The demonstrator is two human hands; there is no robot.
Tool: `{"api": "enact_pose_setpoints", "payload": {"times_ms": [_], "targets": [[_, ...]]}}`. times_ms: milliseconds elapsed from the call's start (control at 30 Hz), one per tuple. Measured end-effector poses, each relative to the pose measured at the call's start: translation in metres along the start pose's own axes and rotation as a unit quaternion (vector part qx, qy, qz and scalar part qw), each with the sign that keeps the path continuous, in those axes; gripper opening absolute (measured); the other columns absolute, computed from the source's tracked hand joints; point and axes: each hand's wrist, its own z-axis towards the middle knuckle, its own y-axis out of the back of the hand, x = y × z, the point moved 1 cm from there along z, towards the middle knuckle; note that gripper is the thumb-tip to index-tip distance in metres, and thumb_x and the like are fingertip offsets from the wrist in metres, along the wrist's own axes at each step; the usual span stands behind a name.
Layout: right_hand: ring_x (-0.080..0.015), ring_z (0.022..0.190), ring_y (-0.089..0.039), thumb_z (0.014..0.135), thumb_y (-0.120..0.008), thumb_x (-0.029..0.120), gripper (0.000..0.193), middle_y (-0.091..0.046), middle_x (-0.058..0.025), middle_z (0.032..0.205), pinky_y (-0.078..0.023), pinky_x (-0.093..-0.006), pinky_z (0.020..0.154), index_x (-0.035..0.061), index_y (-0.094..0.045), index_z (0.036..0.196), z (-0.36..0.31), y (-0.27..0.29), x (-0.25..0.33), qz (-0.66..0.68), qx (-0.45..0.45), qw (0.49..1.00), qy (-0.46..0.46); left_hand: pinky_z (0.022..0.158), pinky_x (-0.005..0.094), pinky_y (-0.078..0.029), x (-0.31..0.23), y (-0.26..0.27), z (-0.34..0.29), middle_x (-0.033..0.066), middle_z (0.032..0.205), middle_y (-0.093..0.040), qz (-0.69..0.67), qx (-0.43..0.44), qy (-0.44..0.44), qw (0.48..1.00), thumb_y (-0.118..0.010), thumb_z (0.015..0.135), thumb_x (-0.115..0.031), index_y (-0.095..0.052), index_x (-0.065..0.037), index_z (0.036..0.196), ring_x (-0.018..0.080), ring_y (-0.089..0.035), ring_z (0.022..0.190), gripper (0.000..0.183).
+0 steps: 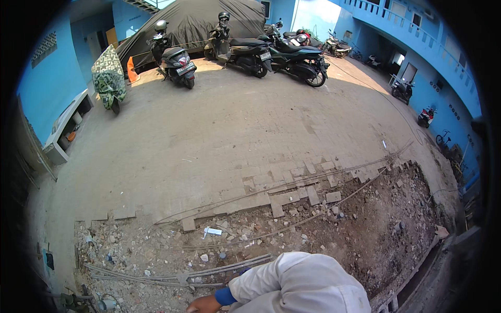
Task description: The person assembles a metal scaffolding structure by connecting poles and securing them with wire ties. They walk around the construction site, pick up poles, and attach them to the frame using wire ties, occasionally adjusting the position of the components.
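Note:
My right arm, in a pale grey-white sleeve with a blue cuff (225,296), comes in from the lower edge and bends across to the left. The back of my right hand (206,304) shows at the very bottom. Its fingers are cut off by the picture's edge, so any grip is hidden. Just beyond the hand, a bundle of long grey rods (141,279) lies on broken rubble (245,229), tied or crossed near its middle. My left hand is out of the picture.
Loose paving blocks (276,206) edge the paved yard (209,130). A long cable (313,180) stretches over the rubble. A trench (417,271) runs at the right. Parked motorbikes (297,62) and a dark tarp (203,23) stand at the back, with blue walls around.

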Motion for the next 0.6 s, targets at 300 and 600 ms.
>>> {"api": "enact_pose_setpoints", "payload": {"times_ms": [300,600], "targets": [[-0.0286,0.08,-0.069,0.104,-0.049,0.032,0.03,-0.067,-0.0142,0.083,-0.053,-0.0453,0.075,0.0082,-0.067,0.104,-0.086,0.082,-0.003,-0.157,-0.283,0.925,-0.197,0.105,0.0458,-0.047,0.024,-0.023,-0.015,0.0239,0.14,-0.053,0.05,0.265,0.115,0.956,-0.058,0.101,-0.029,-0.039,0.004,0.147,0.0359,-0.054,0.126,0.06],[-0.0393,0.085,-0.068,0.1,-0.05,0.033,0.032,-0.069,-0.0226,0.086,-0.053,-0.0495,0.078,0.0078,-0.069,0.103,-0.065,0.075,-0.044,-0.214,-0.216,0.909,-0.285,0.12,0.0549,-0.026,-0.024,-0.035,-0.058,0.0237,0.162,-0.024,-0.108,0.449,0.147,0.875,-0.061,0.097,-0.026,-0.014,0.001,0.158,0.0419,-0.029,0.147,0.082]]}}
